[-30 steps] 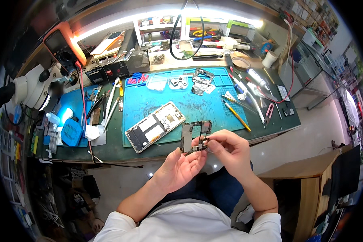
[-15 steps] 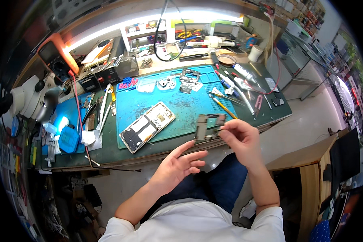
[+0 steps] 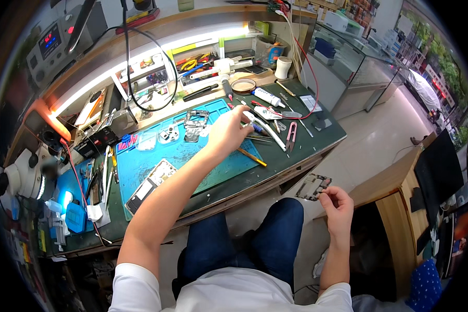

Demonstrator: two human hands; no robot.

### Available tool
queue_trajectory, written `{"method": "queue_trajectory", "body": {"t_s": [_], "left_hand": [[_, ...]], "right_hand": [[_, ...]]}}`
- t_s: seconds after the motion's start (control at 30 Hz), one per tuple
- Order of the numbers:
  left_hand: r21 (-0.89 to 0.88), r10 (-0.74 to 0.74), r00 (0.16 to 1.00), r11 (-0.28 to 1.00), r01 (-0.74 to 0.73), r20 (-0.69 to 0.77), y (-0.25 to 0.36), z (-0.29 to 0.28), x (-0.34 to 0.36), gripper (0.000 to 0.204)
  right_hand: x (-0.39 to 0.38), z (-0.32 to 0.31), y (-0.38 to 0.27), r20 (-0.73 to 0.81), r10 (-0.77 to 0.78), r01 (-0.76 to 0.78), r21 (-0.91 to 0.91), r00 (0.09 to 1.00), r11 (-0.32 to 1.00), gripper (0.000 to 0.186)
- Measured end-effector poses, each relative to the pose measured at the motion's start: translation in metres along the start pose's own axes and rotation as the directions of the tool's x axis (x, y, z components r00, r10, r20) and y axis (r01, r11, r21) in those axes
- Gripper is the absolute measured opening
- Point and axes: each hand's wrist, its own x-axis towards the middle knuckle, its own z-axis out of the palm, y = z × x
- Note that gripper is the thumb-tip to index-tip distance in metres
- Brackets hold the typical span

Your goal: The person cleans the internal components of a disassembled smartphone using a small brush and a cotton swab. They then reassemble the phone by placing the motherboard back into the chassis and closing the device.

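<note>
My left hand reaches over the right part of the blue mat, its fingers curled but apart among loose pens and tweezers; I see nothing held in it. My right hand pinches a phone circuit board by a corner, out beyond the bench's front edge, above the floor. A disassembled phone lies on the mat, partly behind my left forearm. Small clear boxes and metal phone parts sit at the mat's back.
A microscope, orange multimeter and blue case are on the left. A black cable loop hangs over the bench. Pink-handled scissors lie at the right. A wooden cabinet stands right of my legs.
My left hand has let go of the board and moved up to the tools on the mat. My right hand has carried the board rightward and down. The view has shifted.
</note>
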Motion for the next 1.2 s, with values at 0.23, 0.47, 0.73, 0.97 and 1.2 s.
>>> {"method": "queue_trajectory", "body": {"t_s": [0.23, 0.47, 0.73, 0.97, 1.2], "left_hand": [[0.200, 0.062, 0.995, 0.979, -0.044, -0.084, -0.020, 0.027, 0.012, 0.025], [0.393, 0.020, 1.000, 0.919, -0.018, -0.001, 0.007, 0.032, 0.021, 0.021], [0.518, 0.137, 0.983, 0.853, -0.054, -0.122, 0.005, 0.053, 0.017, 0.010], [0.429, 0.048, 0.998, 0.903, -0.028, -0.034, -0.001, 0.047, 0.030, 0.005], [0.461, 0.361, 0.932, 0.824, -0.329, 0.020, -0.006, -0.009, 0.006, 0.013]], "right_hand": [[0.000, -0.021, 0.032, -0.077, 0.051, -0.055, -0.052, 0.996, 0.997, 0.012], [0.008, -0.033, 0.045, -0.025, 0.050, -0.052, -0.077, 0.998, 0.996, 0.009], [0.006, -0.034, 0.028, -0.015, 0.035, -0.036, -0.090, 0.999, 0.995, 0.010], [0.002, -0.018, 0.006, 0.016, -0.025, 0.027, -0.169, 1.000, 0.985, 0.009], [0.006, 0.037, -0.030, 0.114, -0.249, 0.273, -0.312, 0.962, 0.910, 0.005]]}}
